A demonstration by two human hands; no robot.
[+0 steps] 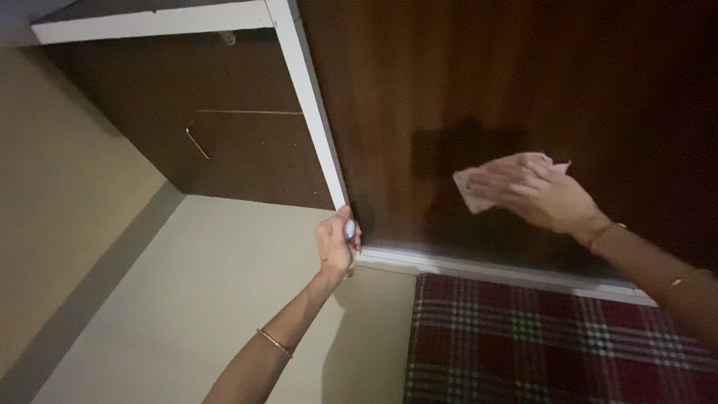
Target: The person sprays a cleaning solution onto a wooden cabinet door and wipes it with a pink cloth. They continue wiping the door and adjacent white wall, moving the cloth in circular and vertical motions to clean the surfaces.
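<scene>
My right hand (540,196) presses a pale pink cloth (479,182) flat against a dark glossy wooden panel (464,90); the cloth shows past my fingers on the left and top. My left hand (336,241) is closed around a small white object (349,228) at the lower left corner of the panel, touching its white frame (314,105). A thin bangle circles each wrist.
A dark brown cabinet (224,127) with a thin metal handle (197,141) adjoins the panel on the left. A red plaid fabric (553,344) lies below the white frame edge. Cream wall and floor surfaces (149,299) fill the left side.
</scene>
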